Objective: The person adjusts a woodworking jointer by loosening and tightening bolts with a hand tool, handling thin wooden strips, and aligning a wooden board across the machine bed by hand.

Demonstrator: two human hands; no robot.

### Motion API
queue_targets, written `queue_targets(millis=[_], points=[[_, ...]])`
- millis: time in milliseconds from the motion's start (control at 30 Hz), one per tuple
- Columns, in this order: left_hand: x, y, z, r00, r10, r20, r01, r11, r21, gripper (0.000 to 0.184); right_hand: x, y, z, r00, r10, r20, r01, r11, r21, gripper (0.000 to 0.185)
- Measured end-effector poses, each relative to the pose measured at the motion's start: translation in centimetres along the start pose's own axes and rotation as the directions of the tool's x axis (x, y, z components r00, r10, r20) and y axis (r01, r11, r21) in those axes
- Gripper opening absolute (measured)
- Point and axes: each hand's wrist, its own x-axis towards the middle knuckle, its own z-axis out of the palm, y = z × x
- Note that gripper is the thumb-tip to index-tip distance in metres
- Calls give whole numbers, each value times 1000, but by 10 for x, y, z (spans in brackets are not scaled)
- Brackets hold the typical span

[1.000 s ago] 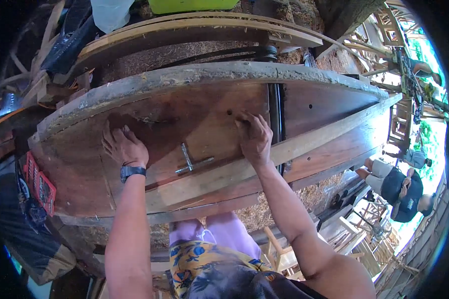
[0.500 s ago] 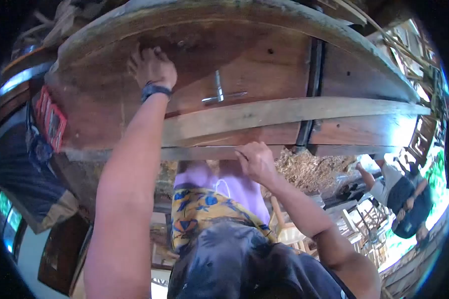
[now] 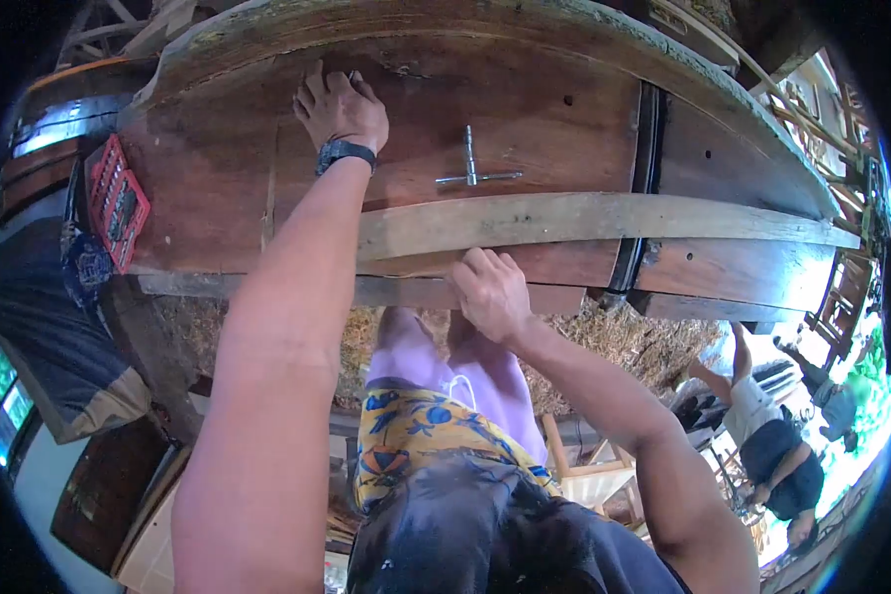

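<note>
My left hand (image 3: 342,111) rests on the reddish-brown wooden bench top (image 3: 554,148), fingers spread, holding nothing; a dark watch is on that wrist. Bent fingers of my right hand (image 3: 488,289) touch the near edge of the bench top; whether they grip anything there is hidden. Between the hands and beyond them lies a metal T-handled tool (image 3: 470,170), its stem pointing away from me. A long pale wooden board (image 3: 584,218) lies along the near side of the bench top.
A red case of small tool pieces (image 3: 119,206) sits at the bench's left end. A black bar (image 3: 643,168) crosses the bench right of the middle. Wood shavings (image 3: 604,346) cover the floor below. At the right are a seated person (image 3: 777,455) and wooden frames.
My right hand has moved from the middle of the bench top to its near edge. The left hand stays spread on the wood. The camera view has shifted.
</note>
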Motion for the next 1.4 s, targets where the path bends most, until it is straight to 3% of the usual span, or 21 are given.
queue_targets(millis=[200, 267, 300, 400, 533, 600, 700, 800, 900, 1000, 1100, 1167, 1267, 1400], points=[[-1, 4, -7, 997, -32, 71, 31, 999, 15, 43, -4, 1, 2, 995, 46, -90, -41, 997, 61, 10], [-1, 1, -3, 996, -38, 80, 36, 999, 36, 47, -10, 1, -17, 995, 99, -9, -95, 978, 184, 15], [-1, 9, -18, 974, -91, 206, 70, 992, 103, 49, -12, 2, -30, 992, 126, 30, -129, 963, 235, 18], [0, 6, -9, 985, -53, 162, 38, 995, 94, 45, 2, 12, -86, 943, 328, -56, -263, 838, 479, 30], [-2, -14, 27, 996, -37, 85, 28, 994, 104, 40, 36, 71, -122, 867, 390, -309, -279, 896, 347, 25], [-3, 5, -1, 997, -46, 56, 40, 994, 102, 35, 51, 124, -116, 806, 340, -485, -251, 938, 241, 20], [-2, -1, 8, 1000, -18, -24, 20, 996, 92, 33, 81, 145, -121, 681, 596, -425, -273, 746, 608, 18], [-1, -2, 6, 1000, 7, 9, -8, 994, 113, 32, 98, 165, -113, 625, 601, -498, -247, 758, 604, 15], [0, 2, -2, 999, 4, 41, -8, 995, 102, 32, 105, 164, -112, 653, 551, -519, -244, 802, 545, 16], [0, 0, -2, 999, 3, 38, -7, 995, 97, 32, 110, 166, -114, 719, 239, -653, -134, 969, 208, 10], [0, 4, -3, 998, -26, 61, 19, 994, 110, 36, 112, 168, -118, 742, 117, -661, -124, 992, 36, 6], [3, 6, -10, 984, -74, 163, 50, 988, 143, 43, 110, 170, -118, 779, 127, -613, -141, 990, 24, 14], [2, 4, -9, 991, -25, 134, 8, 992, 126, 44, 108, 165, -122, 792, 187, -581, -173, 982, 81, 18], [1, 9, -10, 999, -10, 41, 6, 996, 93, 27, 109, 174, -110, 721, 355, -596, -225, 932, 284, 12]])
